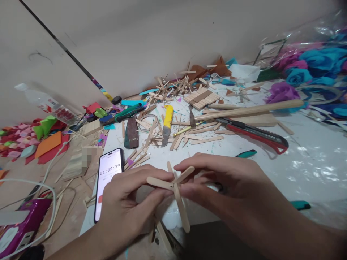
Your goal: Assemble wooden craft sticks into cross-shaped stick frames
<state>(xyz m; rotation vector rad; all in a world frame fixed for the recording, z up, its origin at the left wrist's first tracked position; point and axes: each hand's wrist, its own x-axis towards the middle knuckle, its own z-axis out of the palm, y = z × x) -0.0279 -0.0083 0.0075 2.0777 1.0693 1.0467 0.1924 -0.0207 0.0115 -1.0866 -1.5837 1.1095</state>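
Between my two hands is a small figure of craft sticks (181,207), joined near the middle, with short pieces angling out to both sides and one long stick pointing down. My left hand (135,193) pinches the left piece between thumb and fingers. On the other side my right hand (214,184) grips the joint and the right piece with thumb and forefinger. The surface directly below is partly hidden by both hands. Beside my left hand a phone (109,169) lies showing a running timer.
Behind my hands lie a yellow cutter (167,121), a hammer (244,111), a red and black utility knife (255,135), a bundle of craft sticks (202,98) and loose sticks. Coloured paper, a plastic bottle (51,104) and a purple power strip (29,224) are left; crepe flowers (317,68) right.
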